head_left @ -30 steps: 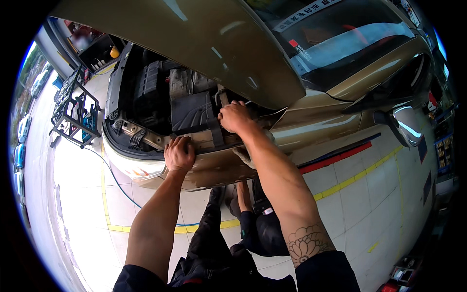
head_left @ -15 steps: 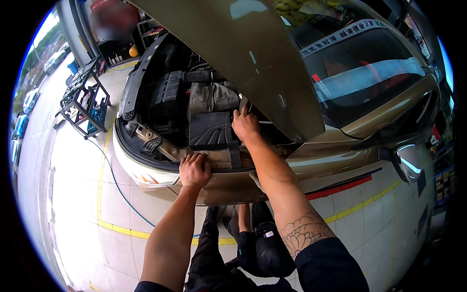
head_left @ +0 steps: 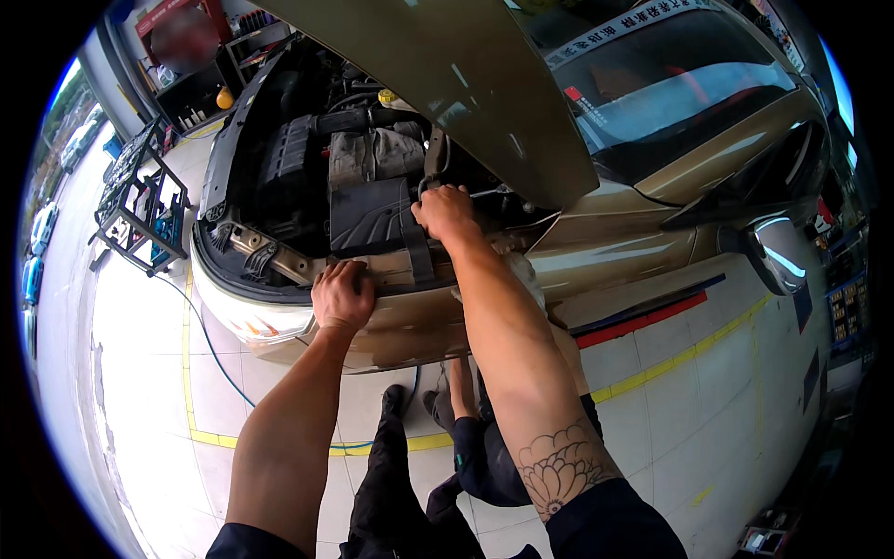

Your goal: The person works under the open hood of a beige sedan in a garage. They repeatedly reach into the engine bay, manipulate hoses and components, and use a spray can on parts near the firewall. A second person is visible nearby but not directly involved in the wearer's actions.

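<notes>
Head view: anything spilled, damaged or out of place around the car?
No spill or damage stands out. Slightly odd: the blue hose lies loose across the yellow floor line, near a dark shoe, perhaps a trip risk.

Harsh daylight glare on the left floor (head_left: 144, 373) (nearly white), dim engine bay (head_left: 303, 210), curved fisheye edges.

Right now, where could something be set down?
Past the yellow line, beside the right sleeve, floor tiles lie bare; more show left of it, short of the tool cart. Crowded: beside the fender, where a co-worker crouches, and the engine parts around the right hand.
</notes>
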Motion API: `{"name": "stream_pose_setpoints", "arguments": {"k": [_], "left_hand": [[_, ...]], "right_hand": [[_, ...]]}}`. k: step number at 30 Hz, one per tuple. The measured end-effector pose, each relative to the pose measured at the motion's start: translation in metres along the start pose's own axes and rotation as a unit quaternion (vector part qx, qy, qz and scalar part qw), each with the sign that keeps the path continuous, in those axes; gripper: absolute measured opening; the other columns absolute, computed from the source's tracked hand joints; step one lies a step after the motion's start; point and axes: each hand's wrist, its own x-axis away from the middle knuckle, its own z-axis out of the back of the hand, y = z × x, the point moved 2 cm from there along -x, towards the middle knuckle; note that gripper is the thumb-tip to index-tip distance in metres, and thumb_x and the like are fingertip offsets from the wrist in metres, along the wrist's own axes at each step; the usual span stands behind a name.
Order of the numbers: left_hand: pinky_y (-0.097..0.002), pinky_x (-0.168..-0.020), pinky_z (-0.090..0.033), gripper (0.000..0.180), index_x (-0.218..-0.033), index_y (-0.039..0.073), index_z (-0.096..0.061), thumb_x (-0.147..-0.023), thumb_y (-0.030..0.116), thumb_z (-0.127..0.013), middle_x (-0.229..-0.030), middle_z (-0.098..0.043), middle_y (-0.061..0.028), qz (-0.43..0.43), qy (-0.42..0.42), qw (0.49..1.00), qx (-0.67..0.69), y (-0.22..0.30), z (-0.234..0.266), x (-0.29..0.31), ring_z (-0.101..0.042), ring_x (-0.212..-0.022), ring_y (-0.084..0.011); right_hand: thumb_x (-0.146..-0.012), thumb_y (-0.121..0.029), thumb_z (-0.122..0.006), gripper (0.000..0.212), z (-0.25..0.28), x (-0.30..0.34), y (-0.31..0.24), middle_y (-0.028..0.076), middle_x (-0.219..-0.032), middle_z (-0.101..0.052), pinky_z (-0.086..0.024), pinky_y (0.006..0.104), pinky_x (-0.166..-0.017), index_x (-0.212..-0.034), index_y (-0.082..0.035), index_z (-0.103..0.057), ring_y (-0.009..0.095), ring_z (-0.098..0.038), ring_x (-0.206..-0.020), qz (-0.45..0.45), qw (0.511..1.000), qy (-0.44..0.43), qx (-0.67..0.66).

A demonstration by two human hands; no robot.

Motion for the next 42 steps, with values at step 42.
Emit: {"name": "stream_pose_setpoints", "arguments": {"k": [42], "left_hand": [[-0.0449, -0.090, -0.049, 0.028, -0.103, 0.008, -0.070, -0.084, 0.024, -0.059, -0.103, -0.070, -0.0124, -0.016, -0.007, 1.000, -0.019, -0.006, 0.001, -0.027, -0.064, -0.101, -0.0347]], "right_hand": [[-0.100, -0.040, -0.051, 0.044, 0.016, -0.054, 0.009, 0.019, -0.110, -0.072, -0.043, 0.0520, -0.105, -0.103, -0.004, -0.076, 0.035, -0.066, -0.112, 0.022, 0.993, 0.094, -0.067]]}}
